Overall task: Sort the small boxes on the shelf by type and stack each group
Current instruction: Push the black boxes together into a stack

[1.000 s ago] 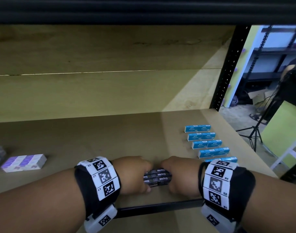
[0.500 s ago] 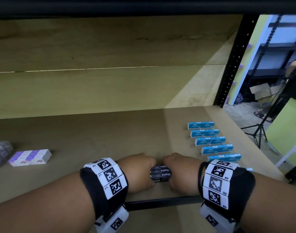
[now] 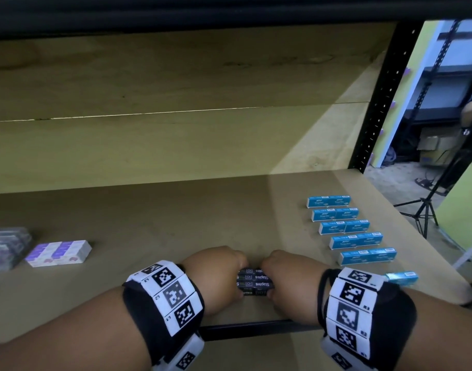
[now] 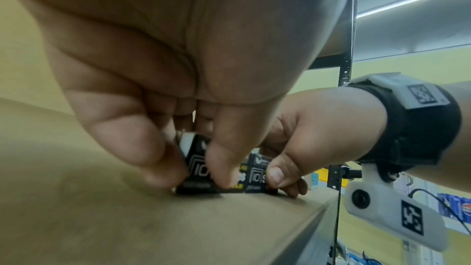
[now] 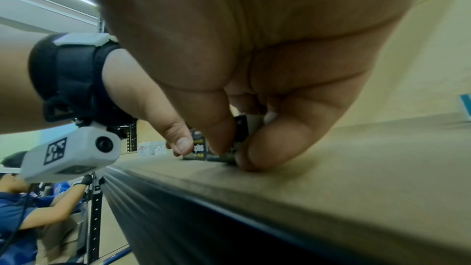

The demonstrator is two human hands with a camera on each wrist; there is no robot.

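My grip is two-handed: my left hand [image 3: 216, 277] pinches one end of the black staple boxes [image 3: 254, 281] and my right hand [image 3: 288, 281] pinches the other, fingers curled down around them. The boxes sit side by side near the front edge of the shelf [image 3: 176, 223], long axis running hand to hand, neither hand nearer. The blue boxes [image 3: 355, 232] lie in a row to my right, the purple-and-white pack [image 3: 59, 253] well apart on my left.
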